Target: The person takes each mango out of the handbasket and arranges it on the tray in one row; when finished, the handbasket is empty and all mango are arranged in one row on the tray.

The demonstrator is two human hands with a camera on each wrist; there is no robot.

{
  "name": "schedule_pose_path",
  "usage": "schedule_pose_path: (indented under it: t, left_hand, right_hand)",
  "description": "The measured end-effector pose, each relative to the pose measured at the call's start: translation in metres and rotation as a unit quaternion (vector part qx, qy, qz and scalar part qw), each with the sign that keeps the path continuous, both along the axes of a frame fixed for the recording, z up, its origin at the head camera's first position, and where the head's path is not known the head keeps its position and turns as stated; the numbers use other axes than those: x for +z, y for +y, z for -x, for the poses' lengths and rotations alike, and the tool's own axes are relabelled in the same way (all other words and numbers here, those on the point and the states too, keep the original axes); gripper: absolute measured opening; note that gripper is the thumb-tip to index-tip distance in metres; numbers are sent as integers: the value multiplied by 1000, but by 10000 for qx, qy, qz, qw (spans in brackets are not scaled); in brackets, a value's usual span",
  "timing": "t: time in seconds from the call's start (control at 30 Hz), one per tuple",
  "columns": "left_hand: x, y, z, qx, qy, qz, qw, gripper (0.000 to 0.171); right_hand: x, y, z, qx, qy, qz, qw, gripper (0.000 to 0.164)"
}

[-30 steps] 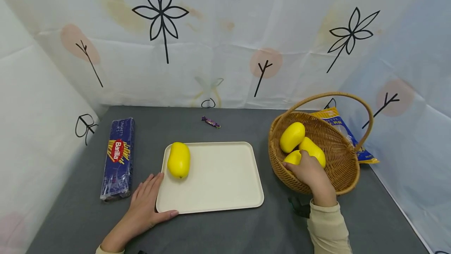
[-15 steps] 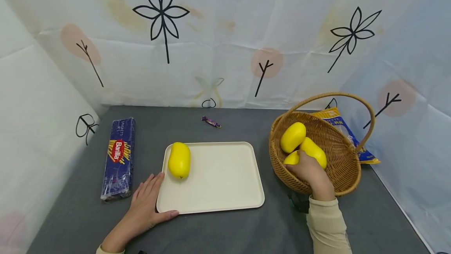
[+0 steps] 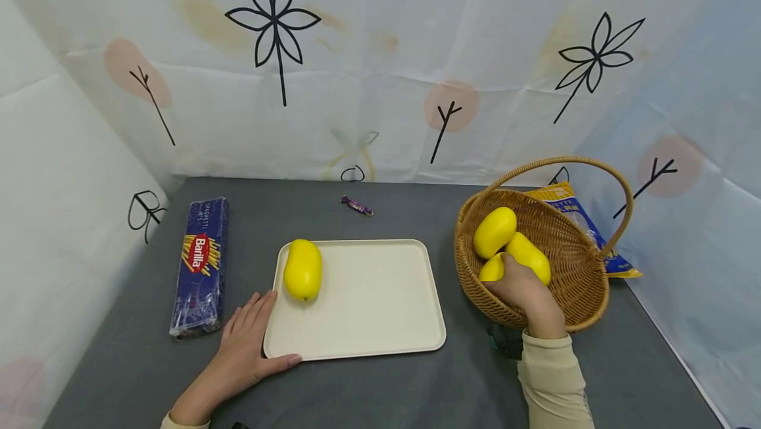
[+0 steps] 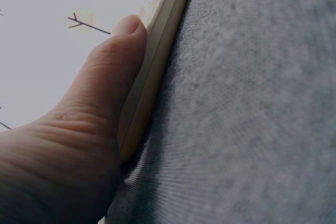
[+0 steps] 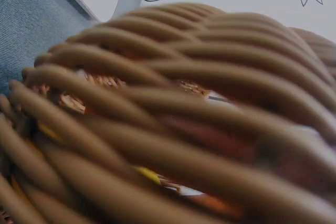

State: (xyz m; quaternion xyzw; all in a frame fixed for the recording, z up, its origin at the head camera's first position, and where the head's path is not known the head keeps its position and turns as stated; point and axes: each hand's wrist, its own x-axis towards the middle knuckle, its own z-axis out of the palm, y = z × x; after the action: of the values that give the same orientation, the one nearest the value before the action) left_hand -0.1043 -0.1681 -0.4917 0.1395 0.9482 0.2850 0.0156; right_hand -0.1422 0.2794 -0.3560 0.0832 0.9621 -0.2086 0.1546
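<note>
My left hand (image 3: pixel 246 343) lies at the near left corner of a cream tray (image 3: pixel 368 303), fingers extended along its left side and thumb on the front edge. In the left wrist view the thumb (image 4: pixel 113 61) presses against the tray's rim (image 4: pixel 152 66). One yellow mango (image 3: pixel 302 270) rests on the tray's left part. My right hand (image 3: pixel 526 293) reaches into a wicker basket (image 3: pixel 577 270), fingers curled over a mango (image 3: pixel 492 269) near the front wall; its fingertips are hidden. Two more mangoes, one upper (image 3: pixel 495 232) and one right (image 3: pixel 528 257), lie beside it. Basket weave blocks the right wrist view.
A blue spaghetti pack (image 3: pixel 199 267) lies left of the tray. Behind the tray is a small purple wrapped candy (image 3: pixel 357 206). A blue and yellow bag (image 3: pixel 618 264) sits behind the basket, whose tall handle (image 3: pixel 561 160) arches above it.
My right hand has settled slightly lower over the front mango in the basket. The left hand, the tray and its mango have stayed in place.
</note>
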Motion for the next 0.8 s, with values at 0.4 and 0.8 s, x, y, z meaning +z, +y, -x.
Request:
schedule_pose_path:
  t: [0.4,0.8]
  left_hand:
    - [0,0,0,-12,-44,43,10000,120]
    - [-1,-1,1,-29,-67,55,10000,120]
  right_hand:
    - [23,0,-19,-38,176,-1,9998,90]
    - [51,-16,-39,-141,877,341,9955,97]
